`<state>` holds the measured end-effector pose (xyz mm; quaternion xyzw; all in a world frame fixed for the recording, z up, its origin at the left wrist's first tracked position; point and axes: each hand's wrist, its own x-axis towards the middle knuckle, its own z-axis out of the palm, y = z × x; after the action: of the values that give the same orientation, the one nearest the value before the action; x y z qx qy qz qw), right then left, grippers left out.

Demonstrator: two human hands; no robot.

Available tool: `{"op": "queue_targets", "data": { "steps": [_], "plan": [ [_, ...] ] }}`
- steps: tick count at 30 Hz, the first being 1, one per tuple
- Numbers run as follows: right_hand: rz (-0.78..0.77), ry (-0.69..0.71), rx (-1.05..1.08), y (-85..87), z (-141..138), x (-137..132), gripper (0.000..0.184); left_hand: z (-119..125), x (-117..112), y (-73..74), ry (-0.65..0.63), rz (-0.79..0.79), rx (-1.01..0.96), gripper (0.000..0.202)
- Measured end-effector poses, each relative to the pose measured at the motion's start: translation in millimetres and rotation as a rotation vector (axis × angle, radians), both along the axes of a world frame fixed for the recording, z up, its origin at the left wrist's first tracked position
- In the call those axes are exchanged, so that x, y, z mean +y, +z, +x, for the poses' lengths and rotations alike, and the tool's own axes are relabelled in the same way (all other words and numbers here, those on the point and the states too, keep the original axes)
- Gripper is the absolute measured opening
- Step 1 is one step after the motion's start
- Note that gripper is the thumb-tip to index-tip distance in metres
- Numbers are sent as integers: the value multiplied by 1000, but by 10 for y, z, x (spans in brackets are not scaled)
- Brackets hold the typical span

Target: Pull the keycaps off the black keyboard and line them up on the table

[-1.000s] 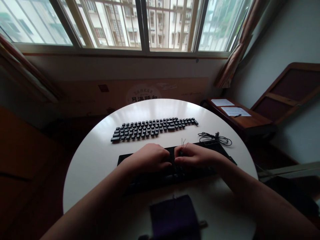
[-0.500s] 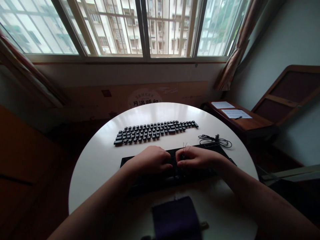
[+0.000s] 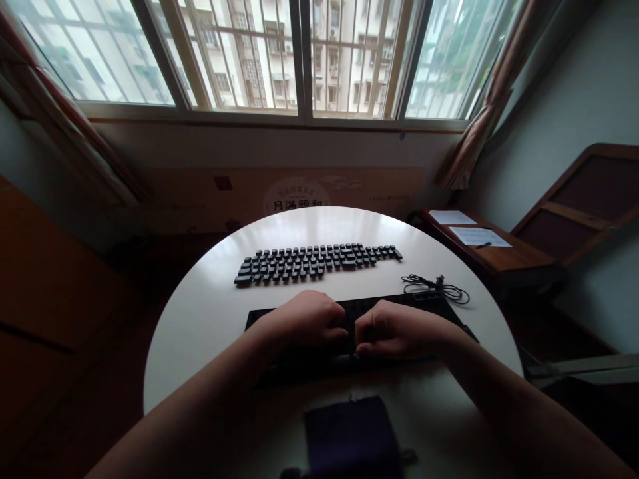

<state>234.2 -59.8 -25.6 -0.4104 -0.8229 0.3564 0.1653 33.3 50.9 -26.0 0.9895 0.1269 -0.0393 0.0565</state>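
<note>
A black keyboard point(image 3: 355, 309) lies on the round white table, partly covered by my hands and in dark shadow at its near side. My left hand point(image 3: 312, 318) is closed over its middle, fingers curled down and fingertips hidden; what they hold, if anything, I cannot make out. Close beside it, my right hand point(image 3: 399, 329) is shut on a wire keycap puller point(image 3: 380, 322), of which only thin wire loops show at the fingers. Beyond the keyboard, many loose black keycaps point(image 3: 319, 261) stand in staggered rows.
A coiled black cable point(image 3: 439, 287) rests at the keyboard's far right corner. Nearest me, a dark purple cloth-like item point(image 3: 352, 436) sits in the lower middle of the view. Papers point(image 3: 480, 237) and a pen lie on a wooden chair right of the white table point(image 3: 184, 346).
The view has shifted slightly, moving the scene right. My right hand has turned and lowered a little, and its wires now lie against the fingers instead of sticking up. My left hand keeps its place.
</note>
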Motion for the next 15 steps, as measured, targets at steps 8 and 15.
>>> {"op": "queue_targets", "data": {
  "steps": [8, 15],
  "plan": [
    [-15, 19, 2, -6, 9, -2, 27, -1, -4, -1, 8, -2, 0, 25],
    [23, 28, -27, 48, -14, -29, 23, 1, -15, 20, 18, 5, 7, 26]
  ]
}}
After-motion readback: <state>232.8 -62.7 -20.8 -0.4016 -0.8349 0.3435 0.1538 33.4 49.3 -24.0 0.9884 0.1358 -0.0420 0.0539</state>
